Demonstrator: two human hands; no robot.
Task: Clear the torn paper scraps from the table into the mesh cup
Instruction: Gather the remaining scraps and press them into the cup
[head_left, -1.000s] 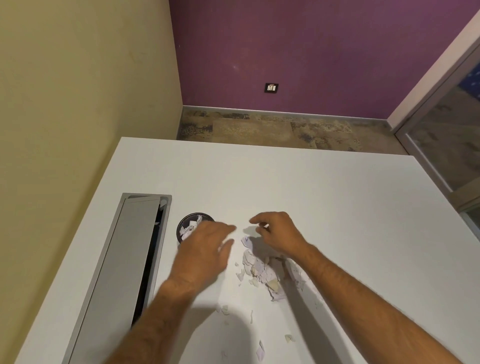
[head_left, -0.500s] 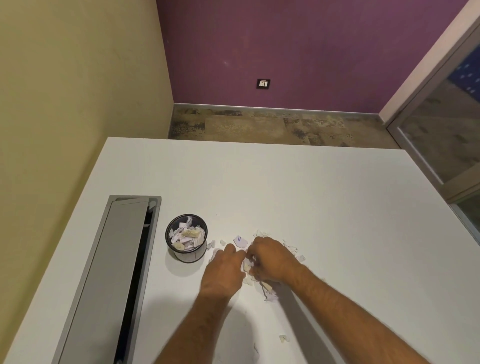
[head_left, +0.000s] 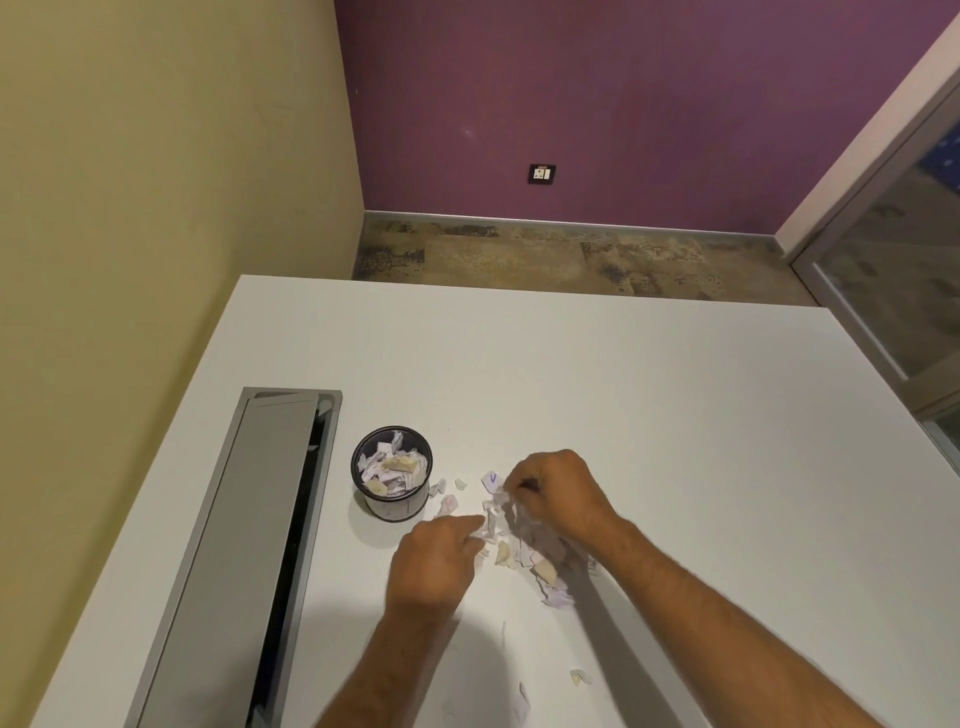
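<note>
A black mesh cup (head_left: 392, 506) stands on the white table (head_left: 649, 405), well filled with torn scraps. Just right of it lies a pile of paper scraps (head_left: 524, 551), white, pale purple and tan. My right hand (head_left: 556, 493) is curled over the pile's far side, its fingers pinched on some scraps. My left hand (head_left: 434, 564) presses into the pile's left edge, fingertips closed on a scrap. A few loose scraps (head_left: 449, 488) lie between the cup and the pile. More stray scraps (head_left: 522, 699) lie near the table's front edge.
A long grey cable tray (head_left: 244, 561) with a hinged lid, slightly ajar, is set into the table left of the cup. A yellow wall runs close along the table's left side. Floor and a purple wall lie beyond the far edge.
My left hand came from over the cup to the pile's left edge. Both hands closed onto the scraps, and my right hand has drawn some up from the pile.
</note>
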